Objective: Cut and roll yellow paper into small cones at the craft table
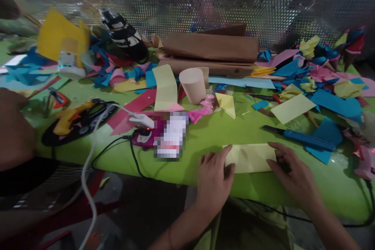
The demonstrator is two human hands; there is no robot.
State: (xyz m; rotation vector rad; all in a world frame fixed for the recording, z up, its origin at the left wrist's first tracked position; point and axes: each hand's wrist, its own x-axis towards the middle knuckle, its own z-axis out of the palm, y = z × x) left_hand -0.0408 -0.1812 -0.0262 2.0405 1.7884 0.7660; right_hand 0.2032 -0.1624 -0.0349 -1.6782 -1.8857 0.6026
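A pale yellow strip of paper (251, 158) lies at the front edge of the green table, its long side running left to right. My left hand (215, 175) grips its left end between thumb and fingers. At the right end, my right hand (294, 174) holds the same paper with thumb and forefinger. Beyond the right hand rests a blue box cutter (307, 140), partly on blue paper (328, 150). Another pale yellow strip (293, 108) and a folded yellow paper piece (226, 103) sit farther back.
A phone (172, 134) and a magenta power strip (146, 138) with cables lie left of my hands. Behind stand a beige cup (193, 84) and brown paper rolls (211, 47). A yellow glue gun (68, 119) is farther left, near another person's arm (13, 129).
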